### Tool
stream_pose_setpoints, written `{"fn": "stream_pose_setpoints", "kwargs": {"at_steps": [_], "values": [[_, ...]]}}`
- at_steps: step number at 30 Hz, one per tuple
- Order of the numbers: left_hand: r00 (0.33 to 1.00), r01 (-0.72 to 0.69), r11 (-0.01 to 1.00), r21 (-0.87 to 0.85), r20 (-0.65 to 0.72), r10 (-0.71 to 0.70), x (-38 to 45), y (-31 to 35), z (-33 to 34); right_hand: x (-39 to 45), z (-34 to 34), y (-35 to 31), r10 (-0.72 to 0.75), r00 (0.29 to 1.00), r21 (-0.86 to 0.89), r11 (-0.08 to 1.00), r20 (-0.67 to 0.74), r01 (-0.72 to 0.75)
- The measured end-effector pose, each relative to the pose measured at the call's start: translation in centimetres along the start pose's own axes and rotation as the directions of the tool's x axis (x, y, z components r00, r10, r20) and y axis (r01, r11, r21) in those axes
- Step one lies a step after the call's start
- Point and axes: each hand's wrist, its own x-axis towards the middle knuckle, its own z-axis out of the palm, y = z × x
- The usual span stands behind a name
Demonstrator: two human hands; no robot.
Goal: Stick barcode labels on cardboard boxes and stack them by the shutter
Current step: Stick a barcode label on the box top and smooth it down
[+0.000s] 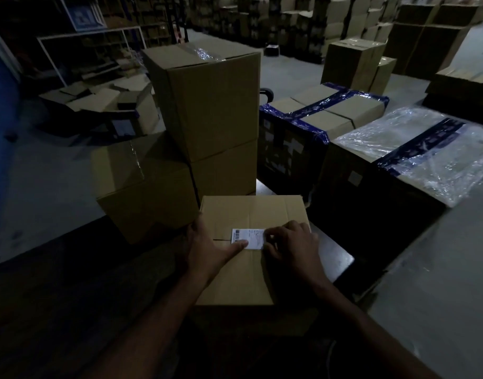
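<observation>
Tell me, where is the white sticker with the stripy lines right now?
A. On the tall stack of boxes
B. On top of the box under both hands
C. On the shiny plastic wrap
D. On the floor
B: the barcode label lies on top of the cardboard box, with the left hand and right hand pressing it.

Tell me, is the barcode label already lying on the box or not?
On the box. The barcode label lies flat on the box top, the left hand and right hand touching it.

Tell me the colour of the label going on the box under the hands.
White with black barcode and print: the label, head view, lies on the brown box.
</observation>
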Motion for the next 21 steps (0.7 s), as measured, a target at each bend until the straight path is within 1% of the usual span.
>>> {"fn": "stream_pose_setpoints", "kwargs": {"at_steps": [3,7,11,15,18,21], "values": [[1.000,0.018,1.000,-0.003,-0.008,-0.018,0.13,-0.09,0.19,0.59,0.04,0.54,-0.007,0.998,0.017,1.000,0.055,0.006],[1.000,0.013,1.000,0.027,-0.017,-0.013,0.08,-0.15,0.31,0.57,0.10,0.61,0.025,1.000,0.003,1.000,0.015,-0.025],[1.000,0.006,1.000,0.008,-0.022,-0.006,0.17,-0.22,0.38,0.97,-0.14,0.68,-0.011,0.997,0.025,1.000,0.080,0.009],[1.000,-0.001,0.998,0.057,-0.026,0.003,0.23,-0.37,0.48,0.84,-0.10,0.80,0.017,0.997,-0.002,1.000,0.069,-0.017],[1.000,-0.016,1.000,0.012,-0.024,0.016,0.24,-0.39,0.52,1.07,-0.23,0.92,-0.004,0.996,0.053,0.999,0.089,0.000],[0.999,-0.028,1.000,-0.002,-0.019,0.027,0.13,-0.33,0.56,1.07,0.25,1.07,0.012,0.997,0.037,0.999,0.081,-0.015]]}}
